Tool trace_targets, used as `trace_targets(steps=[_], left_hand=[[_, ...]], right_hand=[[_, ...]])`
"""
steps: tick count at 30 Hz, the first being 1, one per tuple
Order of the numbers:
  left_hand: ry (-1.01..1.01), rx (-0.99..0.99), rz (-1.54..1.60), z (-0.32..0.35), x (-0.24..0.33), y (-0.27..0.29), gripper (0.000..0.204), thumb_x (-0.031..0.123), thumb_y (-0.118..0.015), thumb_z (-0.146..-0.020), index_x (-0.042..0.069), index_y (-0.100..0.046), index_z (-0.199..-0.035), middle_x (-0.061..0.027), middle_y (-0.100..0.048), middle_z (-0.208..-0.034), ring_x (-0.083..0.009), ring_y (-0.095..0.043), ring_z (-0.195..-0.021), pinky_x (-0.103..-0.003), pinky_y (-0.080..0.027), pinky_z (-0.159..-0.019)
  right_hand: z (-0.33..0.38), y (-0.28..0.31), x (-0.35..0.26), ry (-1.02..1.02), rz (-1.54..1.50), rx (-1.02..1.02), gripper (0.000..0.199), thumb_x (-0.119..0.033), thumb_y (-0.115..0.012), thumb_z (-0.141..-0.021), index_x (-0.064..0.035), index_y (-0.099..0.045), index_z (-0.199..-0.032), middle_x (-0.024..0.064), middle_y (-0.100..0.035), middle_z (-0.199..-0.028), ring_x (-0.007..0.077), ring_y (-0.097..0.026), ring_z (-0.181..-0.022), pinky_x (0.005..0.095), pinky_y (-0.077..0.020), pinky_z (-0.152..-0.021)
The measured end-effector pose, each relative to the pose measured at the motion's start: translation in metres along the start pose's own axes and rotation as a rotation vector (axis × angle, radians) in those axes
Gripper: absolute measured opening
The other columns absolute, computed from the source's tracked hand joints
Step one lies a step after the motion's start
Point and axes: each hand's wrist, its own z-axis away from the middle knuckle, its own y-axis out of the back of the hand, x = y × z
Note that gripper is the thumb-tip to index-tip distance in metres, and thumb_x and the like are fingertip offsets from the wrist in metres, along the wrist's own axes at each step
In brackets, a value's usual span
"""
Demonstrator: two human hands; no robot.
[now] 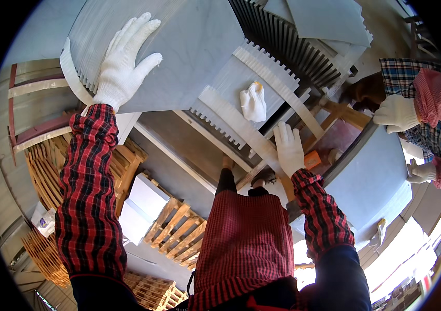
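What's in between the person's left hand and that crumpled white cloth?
The head view shows part of the big grey sheet beside the left hand, then another grey surface nearer the white cloth.

No writing or number can be read. Tiny pale marks at the lower edge, below the red checked apron (246, 233), are cut off; the clear plastic bag (47, 223) and the small orange item (312, 160) appear too small to make out print.

Beneath the left hand (126, 65) lies a grey panel (194, 57); ahead-left of the right hand (288, 146), a white knit glove (254, 104).
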Motion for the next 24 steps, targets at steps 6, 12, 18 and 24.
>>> trace_targets(steps=[6,12,18,24], left_hand=[[-0.020,0.023,-0.070,-0.003,-0.002,0.003,0.061,0.020,-0.072,-0.092,0.018,-0.051,-0.149,-0.0068,-0.044,-0.160,-0.0302,-0.034,-0.150,-0.041,-0.029,-0.123],[-0.016,0.012,-0.023,-0.002,0.002,-0.001,0.061,0.022,-0.072,-0.092,0.018,-0.050,-0.150,-0.0074,-0.043,-0.160,-0.0310,-0.034,-0.150,-0.042,-0.028,-0.123],[0.002,0.005,-0.003,0.003,0.003,0.000,0.062,0.025,-0.072,-0.092,0.019,-0.050,-0.149,-0.0073,-0.043,-0.160,-0.0311,-0.034,-0.150,-0.043,-0.027,-0.124],[-0.001,0.010,0.015,-0.001,0.004,-0.004,0.062,0.021,-0.073,-0.091,0.020,-0.051,-0.149,-0.0053,-0.044,-0.160,-0.0292,-0.034,-0.150,-0.042,-0.029,-0.124]], right_hand=[[-0.013,0.002,-0.001,0.050,0.110,0.135,0.047,-0.013,-0.058,-0.087,0.0006,-0.053,-0.132,0.0145,-0.049,-0.138,0.0294,-0.048,-0.122,0.0427,-0.0371,-0.106],[-0.015,0.006,0.005,0.107,0.121,0.178,0.043,-0.016,-0.060,-0.086,-0.0011,-0.057,-0.126,0.0123,-0.053,-0.133,0.0288,-0.050,-0.119,0.0419,-0.0384,-0.104],[-0.031,0.008,0.014,0.174,0.121,0.047,0.022,-0.016,-0.062,-0.084,-0.0070,-0.068,-0.103,0.0092,-0.061,-0.109,0.0265,-0.055,-0.108,0.0429,-0.0395,-0.102],[-0.052,-0.049,0.032,0.144,0.446,-0.447,0.027,-0.024,-0.054,-0.098,-0.0097,-0.075,-0.110,0.0086,-0.070,-0.107,0.0308,-0.062,-0.107,0.0533,-0.0455,-0.093]])
